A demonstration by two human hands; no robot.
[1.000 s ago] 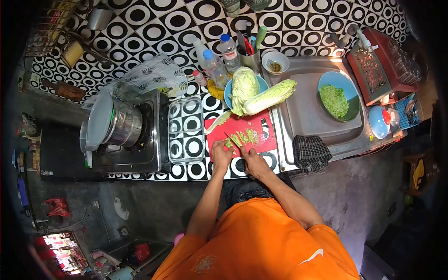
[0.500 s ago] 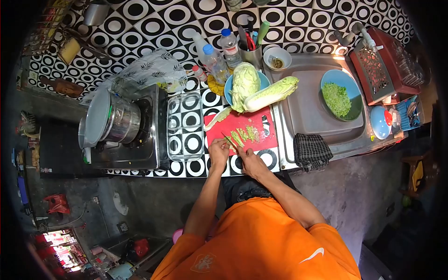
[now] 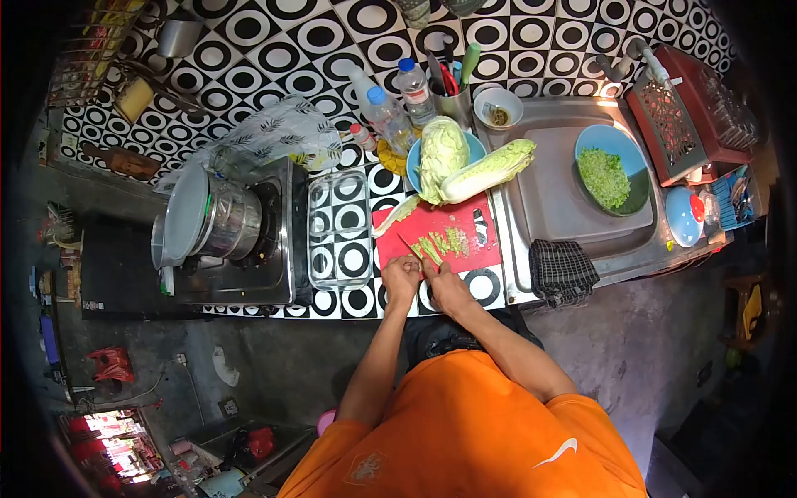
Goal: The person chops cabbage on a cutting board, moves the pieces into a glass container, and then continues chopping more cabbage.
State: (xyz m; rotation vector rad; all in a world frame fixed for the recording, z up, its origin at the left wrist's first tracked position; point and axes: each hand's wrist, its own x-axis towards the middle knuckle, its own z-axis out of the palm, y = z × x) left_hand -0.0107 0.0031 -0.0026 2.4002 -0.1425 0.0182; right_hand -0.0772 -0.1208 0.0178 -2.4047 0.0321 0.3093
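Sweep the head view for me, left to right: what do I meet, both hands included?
Pot → clear dish → left hand → right hand → bowl of chopped greens → blue basket. The cutting board lies partly behind both hands, so I left it unplaced.

The single view looks from a head-worn camera, well above the worktop, forward and steeply down over the orange shirt to the red board near mid-frame. Its wide, bowed sweep runs from the stove at left to the sink at right, the tiled wall at top; distances near the dark edges are probably stretched.
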